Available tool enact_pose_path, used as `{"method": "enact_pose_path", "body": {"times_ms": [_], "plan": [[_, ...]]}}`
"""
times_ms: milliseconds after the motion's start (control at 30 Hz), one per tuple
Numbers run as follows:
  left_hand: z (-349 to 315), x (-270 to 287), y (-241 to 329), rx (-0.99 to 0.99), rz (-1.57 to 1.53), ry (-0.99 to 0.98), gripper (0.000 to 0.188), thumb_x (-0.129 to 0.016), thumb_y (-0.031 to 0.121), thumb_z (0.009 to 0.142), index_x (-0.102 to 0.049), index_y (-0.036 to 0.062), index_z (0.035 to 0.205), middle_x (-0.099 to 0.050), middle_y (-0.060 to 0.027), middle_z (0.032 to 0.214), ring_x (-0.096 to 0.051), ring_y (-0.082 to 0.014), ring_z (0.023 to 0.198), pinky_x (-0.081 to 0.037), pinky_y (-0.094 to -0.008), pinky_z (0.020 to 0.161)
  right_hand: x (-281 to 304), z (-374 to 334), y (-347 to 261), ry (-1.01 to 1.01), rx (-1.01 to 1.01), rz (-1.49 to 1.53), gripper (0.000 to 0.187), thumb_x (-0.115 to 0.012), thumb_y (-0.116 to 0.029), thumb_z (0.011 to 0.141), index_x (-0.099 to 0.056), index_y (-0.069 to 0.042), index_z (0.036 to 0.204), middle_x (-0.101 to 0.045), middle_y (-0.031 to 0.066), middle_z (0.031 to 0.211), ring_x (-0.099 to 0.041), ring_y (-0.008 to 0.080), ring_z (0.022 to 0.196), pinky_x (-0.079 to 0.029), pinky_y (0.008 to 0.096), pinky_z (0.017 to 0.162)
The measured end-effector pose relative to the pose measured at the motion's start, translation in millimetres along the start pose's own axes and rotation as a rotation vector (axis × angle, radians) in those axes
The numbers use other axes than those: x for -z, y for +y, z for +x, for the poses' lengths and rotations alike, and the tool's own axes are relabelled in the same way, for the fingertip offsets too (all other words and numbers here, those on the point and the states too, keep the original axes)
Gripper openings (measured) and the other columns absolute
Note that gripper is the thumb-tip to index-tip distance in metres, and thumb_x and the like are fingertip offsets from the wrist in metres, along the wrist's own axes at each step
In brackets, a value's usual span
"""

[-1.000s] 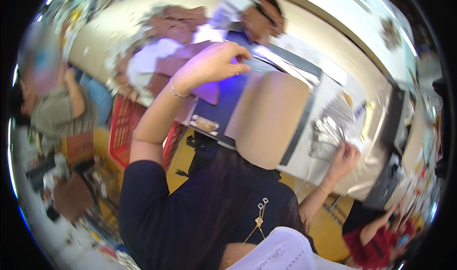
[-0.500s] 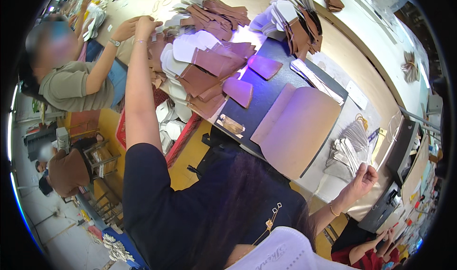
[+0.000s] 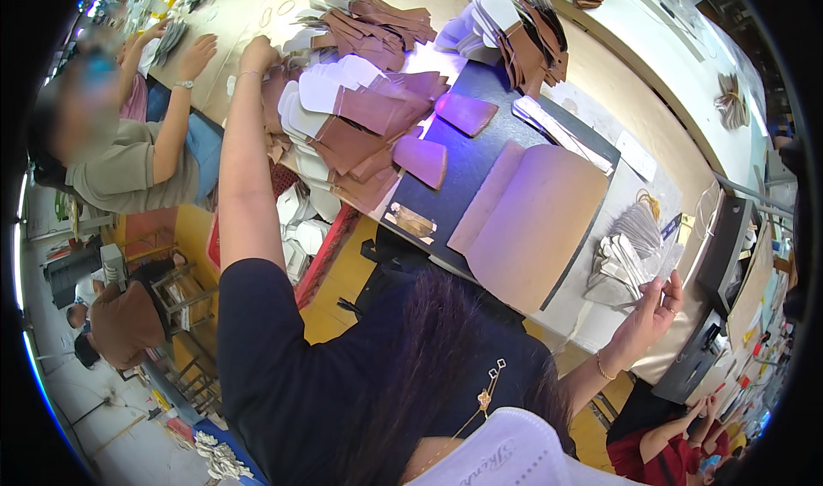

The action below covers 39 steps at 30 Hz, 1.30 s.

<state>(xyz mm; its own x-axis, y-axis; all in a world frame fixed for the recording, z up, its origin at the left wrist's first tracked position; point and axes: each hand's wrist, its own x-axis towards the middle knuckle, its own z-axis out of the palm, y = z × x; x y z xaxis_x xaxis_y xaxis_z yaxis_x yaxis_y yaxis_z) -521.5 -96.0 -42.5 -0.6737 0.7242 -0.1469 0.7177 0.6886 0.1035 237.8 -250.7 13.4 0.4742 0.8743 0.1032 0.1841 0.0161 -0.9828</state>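
My left hand (image 3: 257,55) is stretched far out to the left and rests, curled, on the edge of a heap of brown and white cut pieces (image 3: 343,117). Whether it grips a piece is hidden. My right hand (image 3: 656,304) is at the lower right, its fingers closed on the edge of a fanned stack of pale grey pieces (image 3: 630,248). Between my hands lies a dark blue board (image 3: 480,173) with a tan sheet (image 3: 540,220) on it and two pinkish pieces (image 3: 424,160) under violet light.
A co-worker sits at the left with a hand (image 3: 197,53) on the long beige table (image 3: 617,66). Another stack of brown and white pieces (image 3: 519,19) lies at the back. A dark machine (image 3: 729,246) stands at the right, with a person in red (image 3: 656,452) below it.
My left arm has swung from above the board out to the far left heap. My right hand has stayed at the pale stack.
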Motion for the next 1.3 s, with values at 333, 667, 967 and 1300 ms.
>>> {"method": "enact_pose_path", "body": {"times_ms": [333, 667, 967, 1300], "plan": [[-9, 3, 4, -0.021, -0.072, -0.016, 0.066, -0.079, 0.001, 0.067, -0.059, 0.0022, 0.129, -0.069, -0.0252, 0.116, -0.067, -0.0383, 0.11, -0.054, -0.043, 0.091, 9, -8, 2, 0.018, -0.051, 0.006, 0.046, -0.065, -0.017, 0.1, -0.05, 0.002, 0.139, -0.058, 0.0044, 0.103, -0.061, 0.0129, 0.087, -0.05, 0.029, 0.084], [-18, 5, 4, -0.04, -0.079, 0.145, 0.072, -0.075, 0.003, 0.072, -0.05, 0.0048, 0.14, -0.07, -0.0246, 0.109, -0.071, -0.034, 0.1, -0.059, -0.0393, 0.083, 13, -8, 10, -0.005, -0.02, 0.046, 0.042, -0.064, -0.014, 0.1, -0.052, 0.004, 0.136, -0.061, 0.0085, 0.108, -0.062, 0.0124, 0.087, -0.051, 0.0276, 0.084], [-21, 16, -55, 0.086, -0.858, -0.122, 0.027, -0.071, 0.008, 0.086, -0.063, -0.0013, 0.109, -0.07, -0.0123, 0.09, -0.071, -0.0182, 0.065, -0.06, -0.0278, 0.056, 5, -6, 14, -0.056, -0.093, 0.042, 0.04, -0.065, -0.016, 0.1, -0.053, 0.005, 0.132, -0.067, 0.0095, 0.098, -0.064, 0.0123, 0.088, -0.05, 0.0268, 0.085], [-27, -9, -10, -0.014, 0.138, 0.047, 0.035, -0.081, 0.032, 0.077, -0.068, 0.0004, 0.086, -0.065, -0.0091, 0.066, -0.067, -0.02, 0.063, -0.056, -0.0355, 0.059, 5, -11, 14, -0.042, -0.063, 0.013, 0.033, -0.065, -0.015, 0.1, -0.058, 0.005, 0.125, -0.067, 0.008, 0.098, -0.063, 0.0118, 0.086, -0.05, 0.0267, 0.082]]}}
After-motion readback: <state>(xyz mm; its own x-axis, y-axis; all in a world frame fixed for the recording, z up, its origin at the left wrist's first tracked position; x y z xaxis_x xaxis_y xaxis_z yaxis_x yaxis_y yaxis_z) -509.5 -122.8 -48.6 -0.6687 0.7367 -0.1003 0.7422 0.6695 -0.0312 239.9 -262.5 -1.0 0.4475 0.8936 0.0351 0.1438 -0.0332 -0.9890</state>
